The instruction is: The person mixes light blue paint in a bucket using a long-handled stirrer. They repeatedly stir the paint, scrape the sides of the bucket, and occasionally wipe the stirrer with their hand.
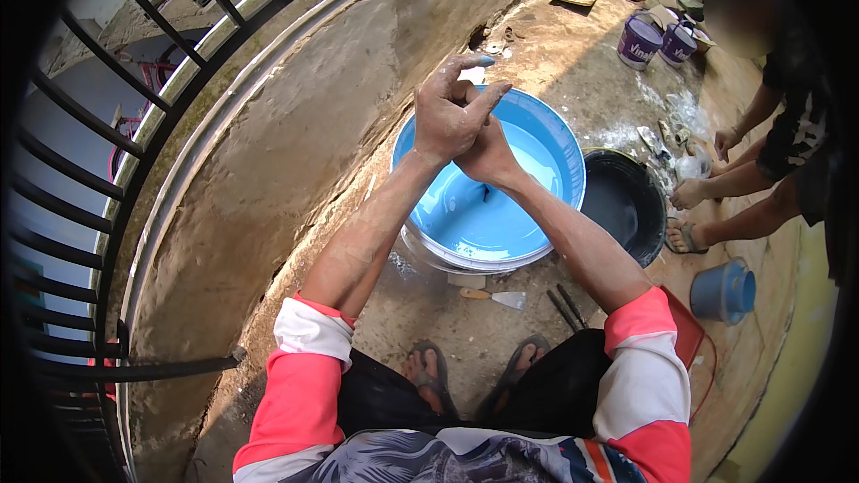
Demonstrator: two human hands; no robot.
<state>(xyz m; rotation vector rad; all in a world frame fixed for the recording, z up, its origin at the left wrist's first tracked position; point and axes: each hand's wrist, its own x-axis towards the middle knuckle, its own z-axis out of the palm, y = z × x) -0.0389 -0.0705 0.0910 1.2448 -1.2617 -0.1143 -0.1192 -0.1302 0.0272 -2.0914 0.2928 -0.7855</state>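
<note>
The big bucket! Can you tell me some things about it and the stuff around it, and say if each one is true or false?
1. The big bucket has blue paint in it. True.
2. The scraper is inside the big bucket. False: the scraper lies on the ground.
3. The black bucket is to the right of the big bucket. True.
4. The small blue bucket is to the left of the big bucket. False: the small blue bucket is to the right.
5. The left hand and right hand are above the big bucket. True.
</note>
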